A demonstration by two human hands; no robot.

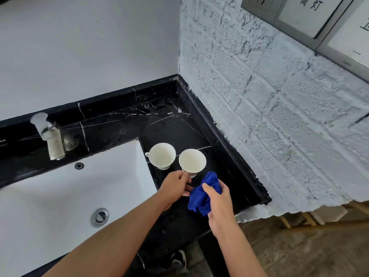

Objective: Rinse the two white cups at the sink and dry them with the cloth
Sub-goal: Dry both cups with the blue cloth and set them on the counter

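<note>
left hand [175, 185] pinches near cup [192, 162], handle hidden | right hand [219, 204] grips cloth [203, 193]

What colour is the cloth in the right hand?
Bright blue; the cloth shows clearly in the head view, bunched in the right hand.

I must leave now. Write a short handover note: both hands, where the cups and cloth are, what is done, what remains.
Left hand: fingers at the handle of the near cup, which stands on the black counter.
Right hand: grips the blue cloth.
Far cup: upright beside the near cup, right of the sink.
Done: rinsing cannot be judged.
Left: dry both cups.
</note>
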